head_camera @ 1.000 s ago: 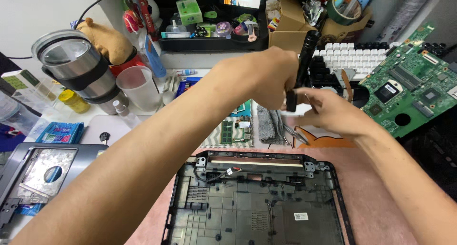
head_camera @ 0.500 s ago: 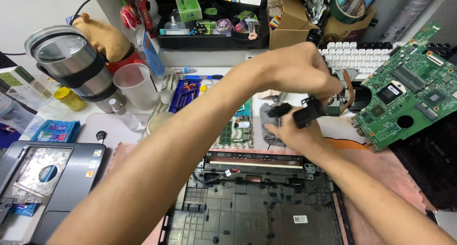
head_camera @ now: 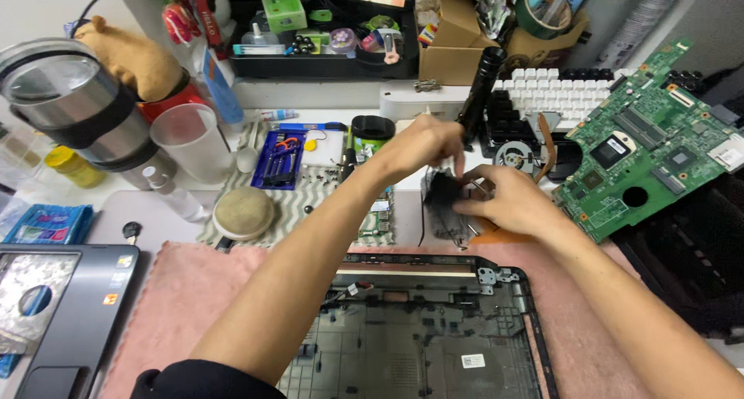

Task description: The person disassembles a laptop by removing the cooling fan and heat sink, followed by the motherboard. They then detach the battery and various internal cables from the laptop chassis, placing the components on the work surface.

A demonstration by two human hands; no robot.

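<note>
Two bare hands meet over a dark, dusty fan-like part (head_camera: 443, 205) lying on the counter (head_camera: 403, 213) just behind the open black plastic laptop base (head_camera: 434, 337). The left hand (head_camera: 422, 145) has its fingers closed around a slim black cylindrical tool (head_camera: 480, 85), its lower end pointed down at the part, probably to work on it from above. The right hand (head_camera: 504, 201) rests flat on the part, fingers spread narrowly and pressing on it, seemingly to steady it; whether they pinch anything, I cannot tell. A green circuit board (head_camera: 643, 163) lies to the right, beside a black-and-white keyboard (head_camera: 573, 93). A blue open tool case (head_camera: 279, 159) holds small hand tools. A clear plastic cup (head_camera: 190, 139) looks empty, and a steel tumbler (head_camera: 70, 104) stands near it; its contents are not visible.
</note>
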